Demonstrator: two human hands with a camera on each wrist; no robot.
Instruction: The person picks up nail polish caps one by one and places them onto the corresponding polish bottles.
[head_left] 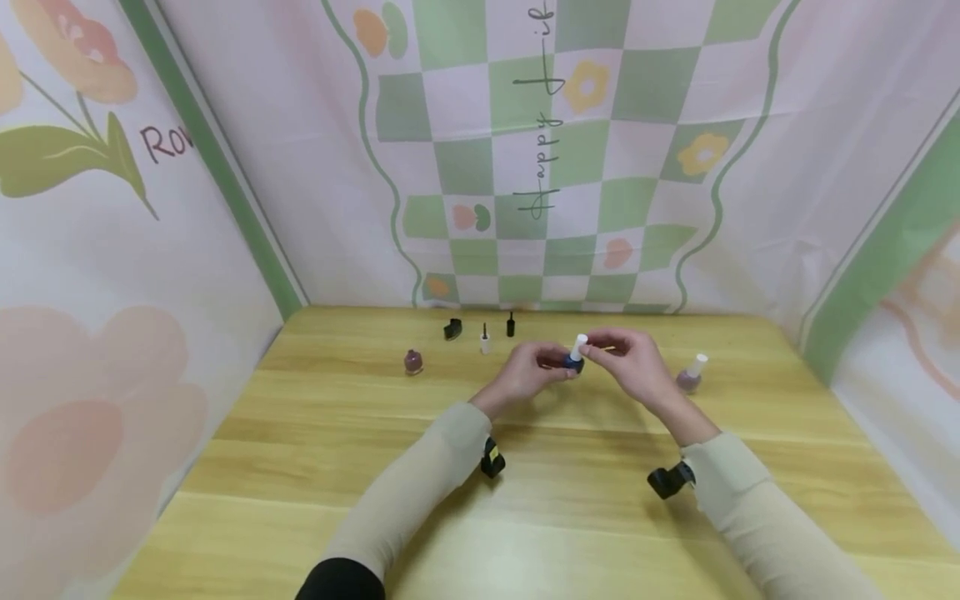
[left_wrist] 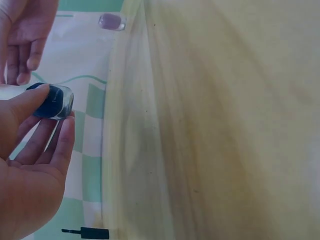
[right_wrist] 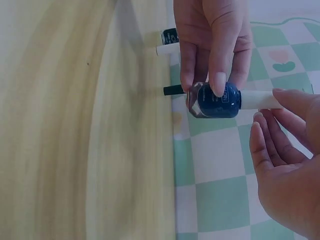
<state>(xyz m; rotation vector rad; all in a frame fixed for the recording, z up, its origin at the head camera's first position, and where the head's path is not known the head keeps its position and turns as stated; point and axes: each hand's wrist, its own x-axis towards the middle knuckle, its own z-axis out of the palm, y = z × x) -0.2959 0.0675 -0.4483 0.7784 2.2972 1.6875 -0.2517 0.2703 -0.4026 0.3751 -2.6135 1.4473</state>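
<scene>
Pale wood-grain tabletop meets a cloth backdrop of green and white checks at 12 o'clock, with more printed cloth at 9 and 3. Above the wood, beyond its middle, the left hand pinches a dark blue nail polish bottle between thumb and fingers. From the other side, the right hand grips the bottle's white cap by thumb and fingertips. That cap lines up with the neck and meets it; how tightly it is screwed cannot be told. In the head view the bottle leans slightly, its cap toward 1 o'clock.

Taking the held bottle as the centre of the dial, a black brush cap stands at 10 o'clock, brush upward. Between 9 and 10, farther out, comes a white brush cap, likewise brush upward, and past it a small black bottle. At 9 o'clock, well apart, stands an uncapped plum bottle. Just past 3 o'clock, beyond the right hand, is a mauve bottle wearing a white top. Black wrist devices show beside the beige cuffs, one near 7:30, the other near 4:30.
</scene>
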